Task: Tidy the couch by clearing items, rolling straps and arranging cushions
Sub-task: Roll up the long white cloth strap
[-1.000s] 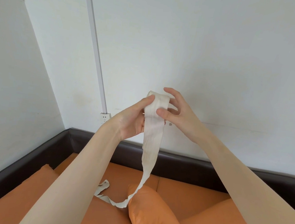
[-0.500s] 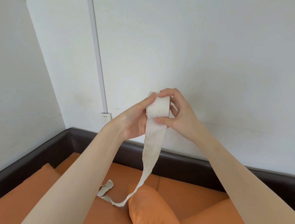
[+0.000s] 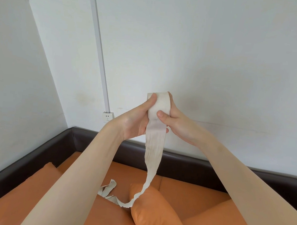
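- The strap (image 3: 159,111) is being rolled up in mid-air, held high in front of the wall (image 3: 203,54), well above the couch (image 3: 187,189).
- The rolled part is gripped by both hands: the left hand (image 3: 134,122) is curled round it from the left with the thumb pressed near the top edge, and the right hand (image 3: 175,122) is wrapped round it from the right with the thumb pinned on the front face. So both grips are closed on the roll, nothing else is held.
- A long loose tail is left hanging down; it drapes over the near cushion (image 3: 155,215) and ends in a crumpled heap on the seat just left of it.
- Looks like the roll is only partly done, quite a bit of tail is still to be wound.
- To do it well, tension should probably be kept on the hanging bit so each turn is laid flat and edge-to-edge. The tail looks wrinkled and twisted lower down, so twists should be smoothed out before they get wound in.
- One thumb is best kept clamped on the last turn while the other hand is shifted, otherwise the roll could spring loose.
- Snagging on the cushion could be a risk as the tail is drawn up.
- Brands/writing: none can be read on anything. A socket (image 3: 107,117) is seen on the wall, no legible marking.
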